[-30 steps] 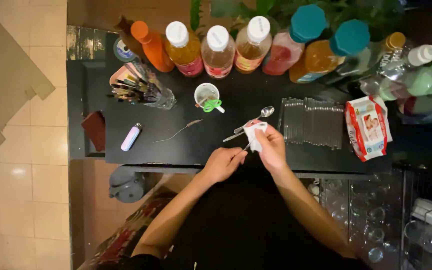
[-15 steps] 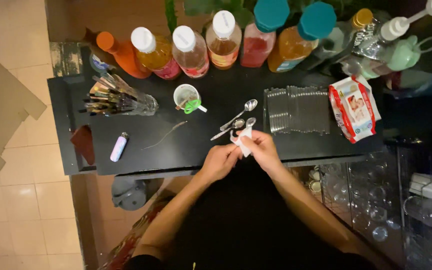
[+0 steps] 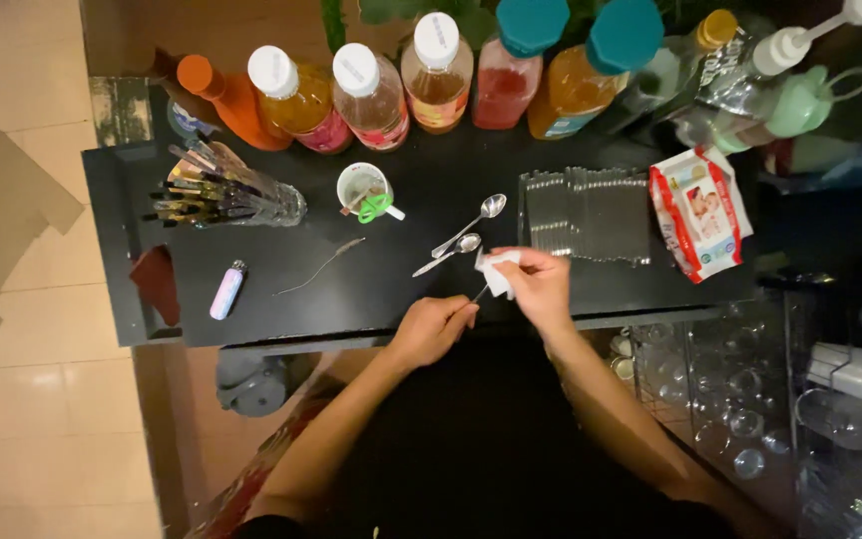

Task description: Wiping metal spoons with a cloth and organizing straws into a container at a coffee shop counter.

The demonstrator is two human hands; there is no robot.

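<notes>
At the desk's [image 3: 281, 289] front edge, my left hand [image 3: 431, 329] pinches a thin utensil handle [image 3: 480, 292]; my right hand [image 3: 539, 287] grips a white cloth [image 3: 497, 271] around it, near two spoons [image 3: 461, 235].

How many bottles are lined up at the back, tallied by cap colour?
White caps: 3
Teal caps: 2
Orange cap: 1
Yellow cap: 1
Total: 7, leaving out the white pump dispenser at far right.

Two spoons [image 3: 466, 228] are lying just beyond the hands [image 3: 491, 304]; seven bottles [image 3: 371, 95] are standing farther back, one white cup [image 3: 363, 190] is sitting left of the spoons, and one wipes packet [image 3: 698, 212] is lying to the right.
</notes>
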